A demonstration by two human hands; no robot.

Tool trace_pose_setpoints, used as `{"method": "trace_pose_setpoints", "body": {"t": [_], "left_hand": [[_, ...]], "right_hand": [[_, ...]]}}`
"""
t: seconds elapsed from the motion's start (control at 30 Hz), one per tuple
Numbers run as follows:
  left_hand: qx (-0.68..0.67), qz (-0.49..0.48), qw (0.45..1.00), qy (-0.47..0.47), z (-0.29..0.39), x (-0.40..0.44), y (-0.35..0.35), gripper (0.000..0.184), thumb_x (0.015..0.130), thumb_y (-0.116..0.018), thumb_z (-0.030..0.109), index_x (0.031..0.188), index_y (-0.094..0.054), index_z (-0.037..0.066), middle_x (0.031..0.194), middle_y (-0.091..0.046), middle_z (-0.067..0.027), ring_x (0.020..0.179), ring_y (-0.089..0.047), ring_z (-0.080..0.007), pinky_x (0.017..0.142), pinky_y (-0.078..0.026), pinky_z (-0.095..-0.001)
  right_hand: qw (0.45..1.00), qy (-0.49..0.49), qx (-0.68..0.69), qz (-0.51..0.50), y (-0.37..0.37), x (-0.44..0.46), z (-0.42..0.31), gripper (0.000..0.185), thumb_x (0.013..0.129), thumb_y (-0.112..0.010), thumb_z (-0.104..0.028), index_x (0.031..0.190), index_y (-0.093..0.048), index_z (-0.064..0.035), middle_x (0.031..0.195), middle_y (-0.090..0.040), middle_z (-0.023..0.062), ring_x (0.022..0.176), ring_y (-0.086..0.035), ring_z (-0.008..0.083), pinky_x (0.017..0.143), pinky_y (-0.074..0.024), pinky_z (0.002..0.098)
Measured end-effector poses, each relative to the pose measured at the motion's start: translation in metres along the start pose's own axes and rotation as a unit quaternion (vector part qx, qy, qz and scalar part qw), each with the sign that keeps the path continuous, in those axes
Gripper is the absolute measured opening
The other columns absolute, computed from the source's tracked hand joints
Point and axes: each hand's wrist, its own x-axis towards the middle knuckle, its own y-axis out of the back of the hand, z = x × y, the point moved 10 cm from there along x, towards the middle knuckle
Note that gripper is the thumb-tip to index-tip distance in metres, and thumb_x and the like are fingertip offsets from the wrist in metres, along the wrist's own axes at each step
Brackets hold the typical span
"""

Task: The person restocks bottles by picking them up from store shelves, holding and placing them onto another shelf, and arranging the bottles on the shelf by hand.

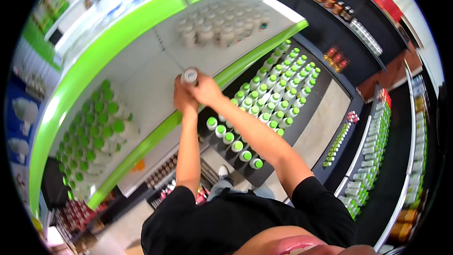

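Note:
Both my hands are wrapped around one small bottle [189, 75], whose round whitish cap faces up at me; its body is mostly hidden by my fingers. My left hand [184, 98] is closed on its left and near side. From the right, my right hand [207, 90] closes around it too. They hold it over the white shelf [163, 78] with the bright green front edge. Further back on that shelf stands a group of small whitish bottles [226, 26], somewhat blurred. White bottles with green caps [94, 127] stand at the shelf's left end.
Rows of white, green-capped bottles [269, 99] stand on a dark table [259, 174] to my right, close to my right forearm. Dark shelving [311, 14] with jars rises behind it. More stocked shelves [373, 151] line the far right. Below the shelf are crates of bottles [165, 172].

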Motion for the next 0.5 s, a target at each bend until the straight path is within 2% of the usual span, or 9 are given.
{"method": "trace_pose_setpoints", "body": {"t": [0.07, 0.1, 0.13, 0.17, 0.27, 0.33, 0.4, 0.43, 0.5], "left_hand": [[-0.051, 0.018, 0.992, -0.111, 0.028, -0.014, 0.008, 0.047, 0.085, -0.063, 0.020, 0.130, -0.050, 0.012, 0.124, -0.061, -0.0143, 0.112, -0.058, -0.0395, 0.089, -0.048, -0.0470], [-0.128, 0.026, 0.978, -0.165, 0.035, -0.023, 0.010, 0.051, 0.080, -0.068, 0.012, 0.129, -0.053, 0.010, 0.127, -0.058, -0.0155, 0.115, -0.055, -0.0390, 0.092, -0.047, -0.0469], [-0.160, 0.044, 0.966, -0.196, 0.047, -0.038, 0.023, 0.054, 0.076, -0.071, 0.008, 0.128, -0.057, 0.009, 0.126, -0.055, -0.0178, 0.113, -0.054, -0.0396, 0.094, -0.047, -0.0464], [-0.089, 0.085, 0.968, -0.219, 0.068, -0.062, 0.042, 0.058, 0.076, -0.074, 0.012, 0.132, -0.057, 0.009, 0.125, -0.052, -0.0184, 0.110, -0.056, -0.0377, 0.093, -0.048, -0.0432], [-0.064, 0.045, 0.967, -0.243, 0.114, -0.140, 0.056, 0.063, 0.072, -0.081, 0.009, 0.131, -0.061, 0.010, 0.122, -0.052, -0.0168, 0.109, -0.057, -0.0351, 0.091, -0.049, -0.0411], [-0.054, -0.088, 0.968, -0.228, 0.121, -0.197, 0.026, 0.062, 0.065, -0.081, 0.005, 0.125, -0.064, 0.009, 0.121, -0.053, -0.0142, 0.106, -0.058, -0.0330, 0.088, -0.050, -0.0394], [-0.050, -0.198, 0.947, -0.249, 0.122, -0.268, -0.012, 0.063, 0.058, -0.079, 0.004, 0.118, -0.067, 0.015, 0.115, -0.056, -0.0145, 0.106, -0.058, -0.0357, 0.087, -0.049, -0.0432], [-0.051, -0.317, 0.930, -0.178, 0.112, -0.306, -0.042, 0.061, 0.057, -0.080, 0.005, 0.116, -0.068, 0.016, 0.115, -0.058, -0.0126, 0.105, -0.059, -0.0345, 0.086, -0.048, -0.0447], [-0.092, -0.352, 0.899, -0.246, 0.132, -0.382, -0.064, 0.060, 0.057, -0.083, 0.008, 0.114, -0.069, 0.018, 0.116, -0.058, -0.0091, 0.104, -0.060, -0.0321, 0.084, -0.046, -0.0457]], "right_hand": [[0.987, -0.135, 0.071, -0.053, 0.012, -0.018, 0.004, 0.051, 0.084, -0.070, -0.033, 0.124, -0.055, -0.0048, 0.094, -0.069, 0.0184, 0.087, -0.067, 0.0355, 0.080, -0.0525, 0.0405], [0.997, -0.058, 0.041, -0.011, 0.028, -0.028, -0.002, 0.053, 0.085, -0.071, -0.033, 0.125, -0.054, -0.0043, 0.096, -0.068, 0.0192, 0.089, -0.068, 0.0312, 0.081, -0.0524, 0.0379], [0.996, -0.056, 0.058, -0.022, 0.038, -0.042, -0.010, 0.050, 0.088, -0.069, -0.029, 0.128, -0.053, -0.0037, 0.101, -0.068, 0.0170, 0.093, -0.068, 0.0223, 0.083, -0.0521, 0.0334], [0.989, -0.068, 0.132, -0.010, 0.046, -0.060, -0.006, 0.048, 0.089, -0.068, -0.026, 0.129, -0.053, -0.0031, 0.105, -0.068, 0.0147, 0.096, -0.066, 0.0188, 0.084, -0.0517, 0.0317], [0.964, -0.110, 0.239, 0.043, 0.086, -0.135, 0.006, 0.046, 0.091, -0.067, -0.019, 0.131, -0.052, -0.0013, 0.112, -0.065, 0.0083, 0.101, -0.062, 0.0133, 0.088, -0.0507, 0.0298], [0.961, -0.120, 0.230, 0.100, 0.120, -0.212, 0.032, 0.046, 0.091, -0.068, -0.019, 0.131, -0.053, -0.0012, 0.115, -0.064, 0.0083, 0.103, -0.061, 0.0139, 0.089, -0.0504, 0.0297], [0.936, -0.212, 0.240, 0.147, 0.157, -0.310, 0.056, 0.049, 0.089, -0.070, -0.022, 0.131, -0.053, -0.0023, 0.112, -0.067, 0.0110, 0.101, -0.065, 0.0176, 0.087, -0.0522, 0.0315], [0.947, -0.260, 0.129, 0.136, 0.185, -0.356, 0.048, 0.051, 0.087, -0.073, -0.024, 0.129, -0.055, -0.0027, 0.110, -0.068, 0.0129, 0.099, -0.067, 0.0208, 0.086, -0.0532, 0.0332], [0.945, -0.276, -0.023, 0.172, 0.238, -0.432, 0.017, 0.054, 0.083, -0.077, -0.030, 0.126, -0.057, -0.0033, 0.105, -0.070, 0.0161, 0.095, -0.070, 0.0264, 0.082, -0.0550, 0.0362]]}}
